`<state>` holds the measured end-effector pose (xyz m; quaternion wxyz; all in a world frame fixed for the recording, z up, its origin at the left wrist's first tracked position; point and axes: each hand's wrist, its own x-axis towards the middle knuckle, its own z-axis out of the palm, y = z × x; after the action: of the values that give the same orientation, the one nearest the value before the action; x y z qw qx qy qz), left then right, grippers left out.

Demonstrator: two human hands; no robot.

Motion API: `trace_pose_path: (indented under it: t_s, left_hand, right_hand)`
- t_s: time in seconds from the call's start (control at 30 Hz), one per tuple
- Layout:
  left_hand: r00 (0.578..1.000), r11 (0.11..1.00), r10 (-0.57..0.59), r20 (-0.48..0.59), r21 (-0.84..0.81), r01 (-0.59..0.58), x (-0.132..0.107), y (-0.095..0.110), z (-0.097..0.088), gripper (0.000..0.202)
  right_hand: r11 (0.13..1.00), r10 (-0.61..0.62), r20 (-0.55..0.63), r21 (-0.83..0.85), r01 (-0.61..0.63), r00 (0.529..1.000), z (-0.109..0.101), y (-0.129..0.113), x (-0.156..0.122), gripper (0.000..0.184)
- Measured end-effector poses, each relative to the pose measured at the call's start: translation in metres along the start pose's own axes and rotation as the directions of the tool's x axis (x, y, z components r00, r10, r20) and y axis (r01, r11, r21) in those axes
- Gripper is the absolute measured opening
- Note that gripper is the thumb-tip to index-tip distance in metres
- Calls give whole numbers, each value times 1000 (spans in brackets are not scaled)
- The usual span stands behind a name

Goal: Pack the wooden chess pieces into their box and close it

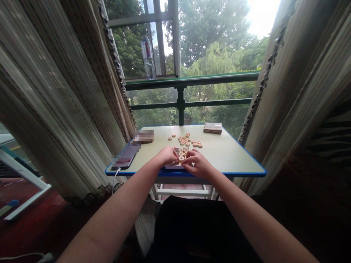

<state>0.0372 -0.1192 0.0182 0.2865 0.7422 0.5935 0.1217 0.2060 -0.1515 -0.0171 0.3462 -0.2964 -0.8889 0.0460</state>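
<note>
Pale green table [230,153] edged blue — tan round pieces [189,140], brown box [212,128].

Both bare arms reaching forward, hands meeting in the middle.
The left hand [167,156] is lying knuckles up with fingers curling under; the right hand [197,163] is sitting just beside it, palm down, its fingers [187,157] pointing toward the left hand, tips nearly touching it. The forearms are converging from the lower corners, wrists low and level. Cannot tell whether either hand is gripping.
</note>
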Motion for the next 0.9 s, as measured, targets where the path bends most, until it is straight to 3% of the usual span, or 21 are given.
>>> trace_pose_path:
  t_s: [0.1, 0.2, 0.27, 0.33, 0.37, 0.47, 0.67, 0.77, 0.9]
  left_hand:
    - [999, 999, -32, 11, -6, 32, 2, 1, 0, 18]
    - [996, 996, -87, 5, -8, 88, 6, 2, 2, 17]
    - [993, 993, -116, -5, -5, 116, 8, 2, 4, 15]
    - [992, 992, -127, -13, -4, 127, 10, 2, 6, 14]
    - [992, 992, -128, -15, -4, 128, 11, 2, 6, 14]
    - [991, 991, -133, -18, -5, 133, 12, 3, 6, 12]
    - [991, 990, -130, -13, 48, 130, 10, 5, 4, 13]
    - [990, 993, -114, -81, 34, 117, 7, 4, 1, 15]
    - [962, 997, -76, -264, 4, 80, 9, -2, -1, 17]
  right_hand:
    - [996, 63, -58, 74, -59, 996, -1, 7, 3, 16]
    - [962, 260, -147, 123, -243, 954, -9, 35, 19, 22]
    - [912, 408, -157, 32, -408, 900, -16, 61, 35, 25]
    - [829, 511, -133, -186, -527, 849, -18, 87, 51, 27]
    - [784, 539, -113, -296, -546, 835, -17, 97, 58, 28]
    - [761, 547, -99, -354, -544, 831, -7, 115, 71, 29]
    - [771, 524, -55, -394, -501, 850, 11, 123, 75, 20]
    - [769, 535, -41, -388, -507, 844, 12, 127, 77, 17]
    - [762, 559, -49, -363, -537, 827, 12, 130, 76, 20]
